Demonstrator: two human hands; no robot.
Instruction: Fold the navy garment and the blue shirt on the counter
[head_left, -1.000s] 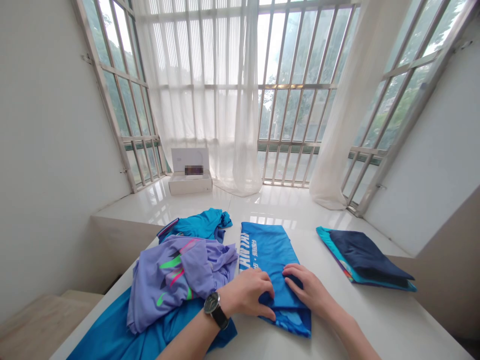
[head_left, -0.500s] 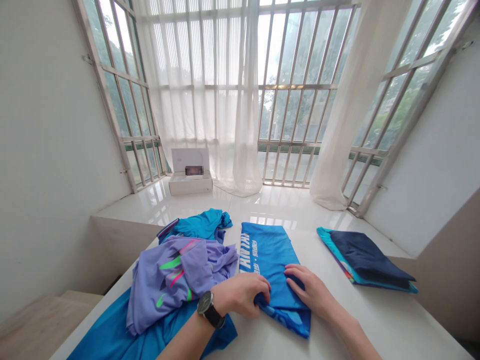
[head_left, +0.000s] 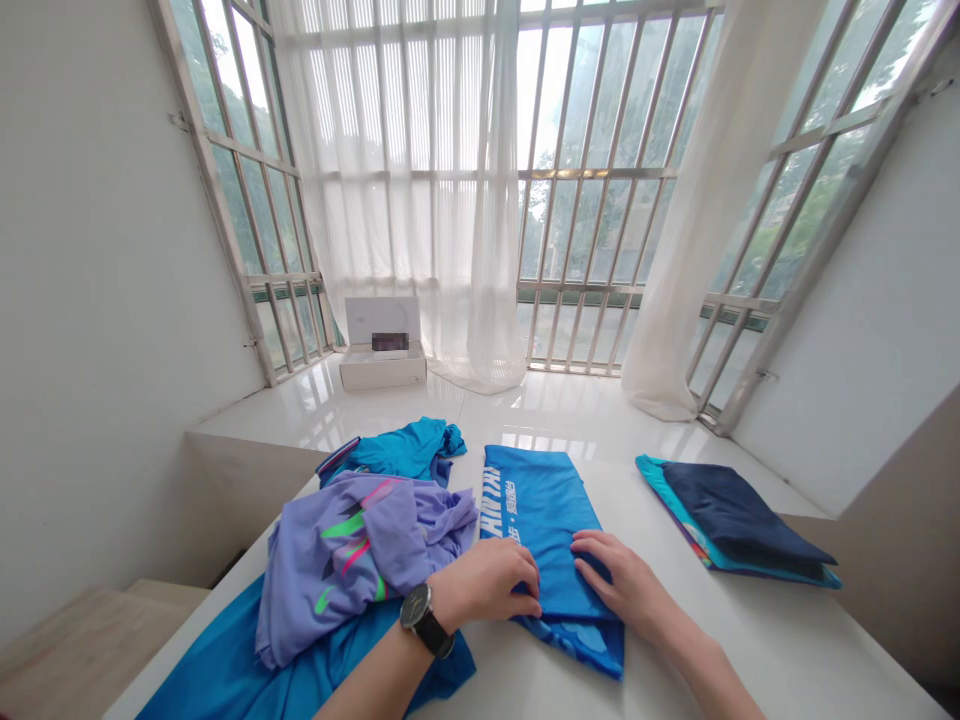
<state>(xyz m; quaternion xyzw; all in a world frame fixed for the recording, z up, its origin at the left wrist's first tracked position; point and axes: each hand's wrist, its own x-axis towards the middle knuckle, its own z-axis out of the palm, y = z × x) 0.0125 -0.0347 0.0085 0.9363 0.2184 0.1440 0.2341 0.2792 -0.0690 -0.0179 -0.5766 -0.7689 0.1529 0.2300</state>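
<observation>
A blue T-shirt (head_left: 555, 500) with white lettering lies folded into a narrow strip on the white table. My left hand (head_left: 491, 580), a black watch on its wrist, has its fingers curled and pressed together on the shirt's left edge near the lower end; the fingertips are partly hidden. On the right edge rests my right hand (head_left: 619, 575), fingers spread and the tips touching the cloth. A patterned lighter-blue part of the shirt shows at its bottom end. Left of it, a crumpled purple T-shirt (head_left: 315, 560) with green and pink marks lies over a larger blue cloth (head_left: 217, 660).
Behind the purple shirt is a heap of teal clothing (head_left: 405, 445). Folded garments, dark navy (head_left: 742, 510) over teal, are stacked at the right. An open white box (head_left: 382, 372) stands on the sill by the curtain (head_left: 495, 330) and barred window.
My left hand has moved up slightly, and its thumb now lies over the shirt near the lower fold. My right hand stays almost where it was.
</observation>
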